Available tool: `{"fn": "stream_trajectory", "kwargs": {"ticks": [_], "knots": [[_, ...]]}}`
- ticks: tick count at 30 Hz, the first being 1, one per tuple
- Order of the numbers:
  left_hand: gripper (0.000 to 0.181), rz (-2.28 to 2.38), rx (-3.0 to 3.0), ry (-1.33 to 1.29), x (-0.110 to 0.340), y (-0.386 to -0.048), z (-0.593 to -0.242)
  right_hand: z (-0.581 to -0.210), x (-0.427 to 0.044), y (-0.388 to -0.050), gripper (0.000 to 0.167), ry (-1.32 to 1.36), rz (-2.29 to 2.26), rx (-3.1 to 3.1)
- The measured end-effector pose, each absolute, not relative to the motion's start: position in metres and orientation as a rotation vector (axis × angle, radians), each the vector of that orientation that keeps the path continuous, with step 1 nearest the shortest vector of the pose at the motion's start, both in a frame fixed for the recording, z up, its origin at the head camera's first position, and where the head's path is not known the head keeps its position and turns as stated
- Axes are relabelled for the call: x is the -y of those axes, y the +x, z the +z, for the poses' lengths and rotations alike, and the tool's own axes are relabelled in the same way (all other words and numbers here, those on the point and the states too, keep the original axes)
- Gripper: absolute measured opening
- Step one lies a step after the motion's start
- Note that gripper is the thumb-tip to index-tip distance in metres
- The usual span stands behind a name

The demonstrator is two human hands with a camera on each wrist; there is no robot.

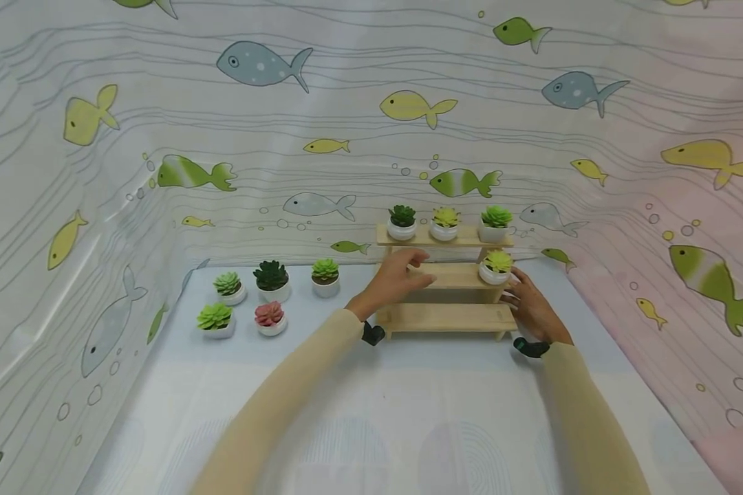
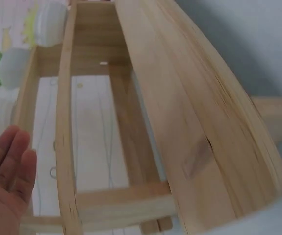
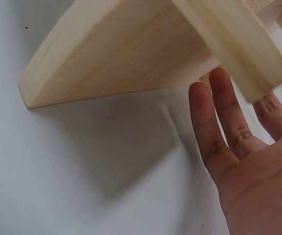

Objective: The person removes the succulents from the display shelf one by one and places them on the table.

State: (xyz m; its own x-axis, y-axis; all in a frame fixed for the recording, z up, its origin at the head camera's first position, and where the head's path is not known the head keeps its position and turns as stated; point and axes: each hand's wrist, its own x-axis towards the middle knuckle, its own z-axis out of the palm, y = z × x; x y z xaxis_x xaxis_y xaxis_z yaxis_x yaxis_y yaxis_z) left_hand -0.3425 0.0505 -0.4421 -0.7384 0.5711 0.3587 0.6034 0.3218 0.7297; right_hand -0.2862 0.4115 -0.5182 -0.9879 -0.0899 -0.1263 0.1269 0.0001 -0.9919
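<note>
A three-tier wooden stand holds three potted succulents on its top shelf and a yellow-green one at the right end of the middle shelf. Over the left end of the middle shelf is my left hand, thumb and fingers apart, with nothing between them. In the left wrist view its fingers are extended beside the shelf edges. My right hand is at the stand's right side; in the right wrist view its fingers reach up near a shelf end, and whether they touch it I cannot tell.
Several potted succulents stand on the table left of the stand: a dark green one, a green one, a red one, a light green one and a bright green one. Fish-patterned cloth surrounds the table.
</note>
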Motion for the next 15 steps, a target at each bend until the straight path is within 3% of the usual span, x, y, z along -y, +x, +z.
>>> {"fn": "stream_trajectory", "kwargs": {"ticks": [15], "knots": [[0.049,-1.344,2.593,-1.170,-0.118,-0.344,-0.446,-0.519,-0.413,-0.288,0.065,0.060,-2.159,-2.075]]}}
